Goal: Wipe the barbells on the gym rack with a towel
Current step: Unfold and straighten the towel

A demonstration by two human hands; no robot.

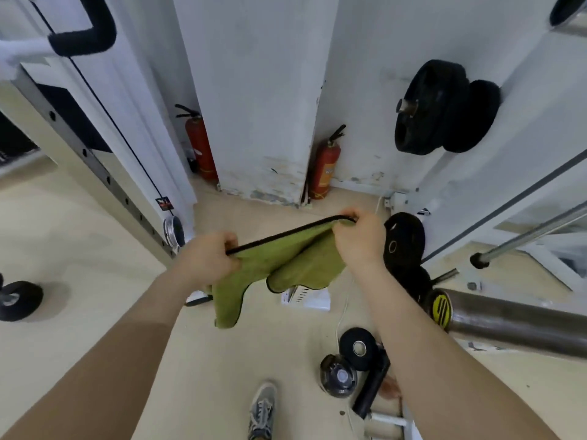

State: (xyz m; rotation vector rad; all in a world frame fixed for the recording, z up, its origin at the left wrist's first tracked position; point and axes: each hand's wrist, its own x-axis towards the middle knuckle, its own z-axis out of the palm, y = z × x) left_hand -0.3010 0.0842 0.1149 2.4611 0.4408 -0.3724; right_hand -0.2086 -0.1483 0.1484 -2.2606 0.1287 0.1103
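Both my left hand (208,260) and right hand (357,238) pinch the black-edged green towel (286,268) taut, so its loose hanging corners could snag the grey steel barbell sleeve (514,322).

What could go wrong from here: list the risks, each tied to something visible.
1. Small weight plates and a white cord lie on the floor beside the shoe; stepping toward the barbell could mean a trip.
2. The left hand and right hand only pinch the towel by its top edge; the loose hanging part may snag during wiping.
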